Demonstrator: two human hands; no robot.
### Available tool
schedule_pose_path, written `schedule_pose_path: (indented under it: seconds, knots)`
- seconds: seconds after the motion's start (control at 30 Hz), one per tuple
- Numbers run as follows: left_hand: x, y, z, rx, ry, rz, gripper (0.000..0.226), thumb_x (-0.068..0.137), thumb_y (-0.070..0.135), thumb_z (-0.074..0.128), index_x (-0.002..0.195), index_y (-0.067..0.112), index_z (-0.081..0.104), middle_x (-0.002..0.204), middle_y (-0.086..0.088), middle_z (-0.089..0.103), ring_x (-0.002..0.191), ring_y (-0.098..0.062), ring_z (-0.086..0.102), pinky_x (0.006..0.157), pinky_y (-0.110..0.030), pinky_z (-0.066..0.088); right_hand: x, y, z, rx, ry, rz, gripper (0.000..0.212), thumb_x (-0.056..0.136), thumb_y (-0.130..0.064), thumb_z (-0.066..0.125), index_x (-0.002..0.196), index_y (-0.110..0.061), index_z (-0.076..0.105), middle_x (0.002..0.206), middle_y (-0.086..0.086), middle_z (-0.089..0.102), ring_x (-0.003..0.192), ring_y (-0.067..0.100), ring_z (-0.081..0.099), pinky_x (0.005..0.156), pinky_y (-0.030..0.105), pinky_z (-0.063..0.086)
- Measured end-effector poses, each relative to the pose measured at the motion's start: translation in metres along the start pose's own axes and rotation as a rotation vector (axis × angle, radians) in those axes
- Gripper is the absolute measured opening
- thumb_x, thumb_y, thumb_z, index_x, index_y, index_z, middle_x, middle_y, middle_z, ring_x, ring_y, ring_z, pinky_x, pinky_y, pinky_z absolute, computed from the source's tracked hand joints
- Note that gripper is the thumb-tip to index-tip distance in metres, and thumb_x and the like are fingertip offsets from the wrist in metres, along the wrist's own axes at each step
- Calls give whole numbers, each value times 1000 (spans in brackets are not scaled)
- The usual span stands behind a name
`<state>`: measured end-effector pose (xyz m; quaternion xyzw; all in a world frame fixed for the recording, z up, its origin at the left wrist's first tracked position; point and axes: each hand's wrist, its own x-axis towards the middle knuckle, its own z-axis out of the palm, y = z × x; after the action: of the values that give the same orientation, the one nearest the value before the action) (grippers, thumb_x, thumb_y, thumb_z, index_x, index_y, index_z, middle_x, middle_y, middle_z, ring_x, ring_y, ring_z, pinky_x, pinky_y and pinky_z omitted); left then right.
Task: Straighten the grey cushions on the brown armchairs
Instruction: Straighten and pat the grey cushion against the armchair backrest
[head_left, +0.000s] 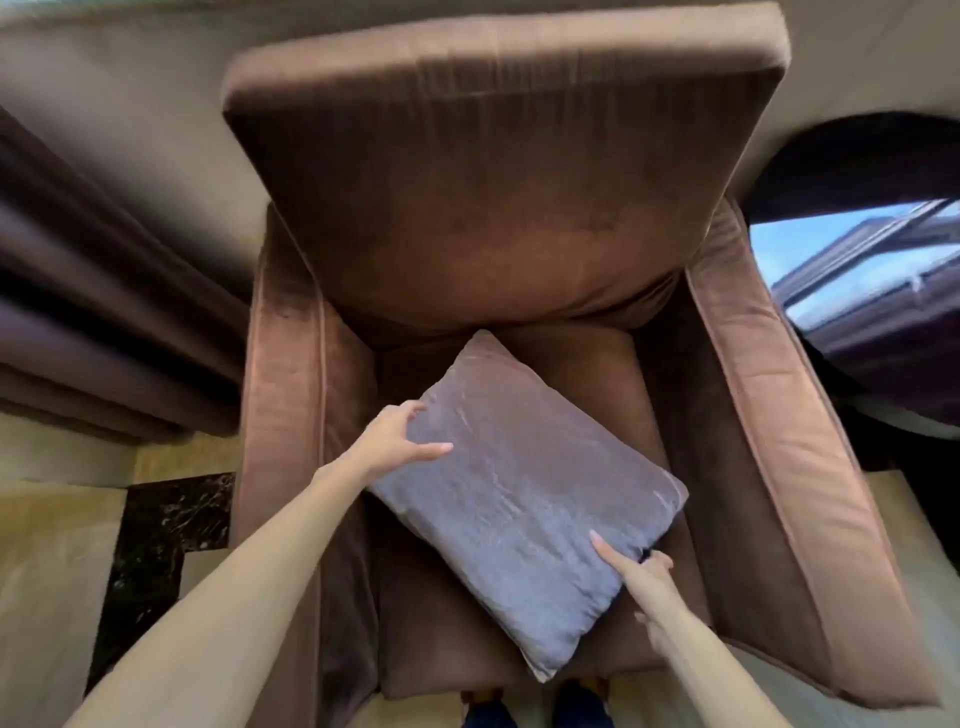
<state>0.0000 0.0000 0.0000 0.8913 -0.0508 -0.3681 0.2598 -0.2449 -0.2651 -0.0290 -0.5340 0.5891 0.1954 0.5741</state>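
Note:
A grey velvet cushion (519, 499) lies turned at an angle over the seat of a brown armchair (498, 208), one corner pointing at the backrest and one at the front edge. My left hand (395, 441) grips its left edge, thumb on top and fingers curled behind the upper side. My right hand (641, 577) holds the lower right edge, thumb pressed on the top face and fingers under it. The seat beneath the cushion is mostly hidden.
Dark brown curtains (93, 312) hang at the left. A round dark glass-topped table (878, 270) stands right of the chair's right armrest (789, 467). The floor shows beige tiles with a black marble strip (156, 545). My shoes (535, 706) touch the chair's front.

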Motion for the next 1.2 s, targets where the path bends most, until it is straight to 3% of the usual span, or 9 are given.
schedule_pose_path:
  seconds: [0.1,0.3,0.43,0.57,0.63,0.77,0.97,1.1,1.2]
  knots:
    - [65,-8,17,32,-28,-55,116,59,72,80,154,28,29,157,-8,30,146,-31,31,119,-48,32,82,25,11,12,24,16,166,11,-78,87,148,-8,23,148,12,40,136,34,46,114,50,41]
    - [144,-36,54,114,-51,-90,142,51,67,86,159,33,1,165,-7,16,150,-36,19,122,-53,23,153,43,36,193,18,-24,144,15,-58,100,138,-9,44,134,6,58,117,24,62,106,48,50]
    - [149,-56,65,-57,-34,-62,144,31,76,86,152,44,16,153,-2,39,141,-29,38,116,-53,34,144,38,37,261,47,-101,137,15,-54,97,132,-8,42,112,-8,51,113,22,59,105,44,50]
    - [128,-45,55,-173,-12,-49,128,36,63,92,147,42,30,145,5,41,135,-22,42,114,-54,36,106,23,31,276,64,-163,139,10,-64,93,126,-15,35,117,1,59,105,19,62,99,43,51]
    - [109,-33,44,-229,5,-4,123,41,58,94,146,40,31,146,8,41,134,-19,43,115,-51,37,85,7,26,262,43,-219,137,9,-66,92,123,-16,34,113,-2,57,100,12,60,92,39,49]
    - [70,-21,21,-484,116,-16,127,57,41,96,156,29,16,144,13,34,129,-10,40,110,-34,36,65,-38,9,230,20,-370,94,54,-24,98,124,-22,35,126,1,56,111,18,62,88,38,52]
    - [48,-10,-23,-859,227,22,124,35,60,95,141,32,38,133,9,60,123,-14,60,92,-33,51,59,-154,-5,207,-71,-618,107,43,-50,96,130,-32,34,134,-9,56,123,10,58,103,42,49]
    - [57,3,-41,-904,228,-19,118,42,47,95,138,47,26,138,17,54,124,-12,54,89,-43,53,74,-226,6,140,-82,-728,112,43,-58,95,133,-25,37,136,-2,58,123,12,59,106,42,49]
    - [73,1,-50,-899,177,-127,124,43,55,93,146,39,25,145,13,49,131,-21,49,97,-55,48,89,-259,15,82,-138,-707,122,42,-58,95,140,-22,33,139,-3,56,120,12,60,105,45,49]
